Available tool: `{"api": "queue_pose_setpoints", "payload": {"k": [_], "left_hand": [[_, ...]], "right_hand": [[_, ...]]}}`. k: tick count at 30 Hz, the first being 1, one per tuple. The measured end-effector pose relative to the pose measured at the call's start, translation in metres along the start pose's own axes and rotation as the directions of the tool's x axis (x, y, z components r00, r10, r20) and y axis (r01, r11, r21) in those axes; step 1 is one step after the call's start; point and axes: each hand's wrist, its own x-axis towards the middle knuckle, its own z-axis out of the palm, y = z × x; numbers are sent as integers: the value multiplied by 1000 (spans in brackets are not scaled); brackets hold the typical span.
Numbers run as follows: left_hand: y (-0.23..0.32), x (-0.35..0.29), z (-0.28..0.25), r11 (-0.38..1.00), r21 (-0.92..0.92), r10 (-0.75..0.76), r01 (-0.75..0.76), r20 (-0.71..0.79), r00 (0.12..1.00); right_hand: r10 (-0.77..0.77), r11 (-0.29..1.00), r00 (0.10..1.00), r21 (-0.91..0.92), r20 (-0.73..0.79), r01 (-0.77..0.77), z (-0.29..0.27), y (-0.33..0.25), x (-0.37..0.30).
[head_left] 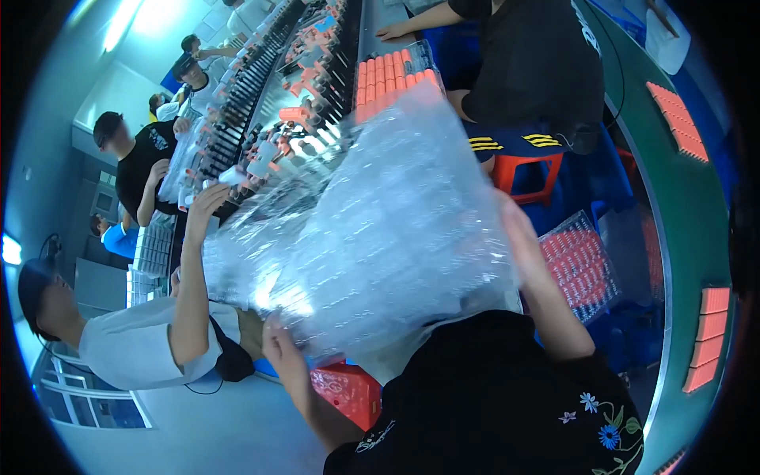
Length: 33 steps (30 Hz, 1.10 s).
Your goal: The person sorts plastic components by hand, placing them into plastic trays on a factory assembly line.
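Observation:
A large clear plastic bag [380,229], crinkled and shiny, fills the middle of the view. My left hand [279,348] grips its lower left edge. My right hand [516,229] holds its right side, fingers pressed against the plastic. The bag hangs above my lap and hides part of the long workbench [372,32] behind it. What the bag contains I cannot make out through the glare.
A person in a white shirt [134,344] at my left reaches an arm [194,261] up to the bench. Orange parts [392,71] lie in rows at the back. A red stool [529,176], a tray of red pieces [582,265] and a person in black [530,63] are at right.

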Motion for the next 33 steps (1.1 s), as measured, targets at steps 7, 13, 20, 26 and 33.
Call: {"api": "queue_pose_setpoints", "payload": {"k": [7, 13, 20, 26, 33], "left_hand": [[11, -56, 82, 990, -94, -63, 100, 332, 941], [64, -111, 146, 997, -65, -6, 48, 533, 846], [42, -206, 234, 996, -35, 71, -88, 887, 456], [-10, -224, 300, 975, 84, -35, -206, 973, 229], [-30, -226, 381, 973, 215, -215, 80, 977, -7]], "right_hand": [[69, 987, 919, 159, -389, -7, -114, -15, -86], [-40, 987, 727, 86, -686, 135, -203, -17, -192], [-84, 977, 508, 29, -857, 212, -252, 22, -327], [-38, 983, 501, 58, -865, 174, -282, 87, -385], [61, 994, 564, 98, -824, 36, -291, 150, -401]]}}
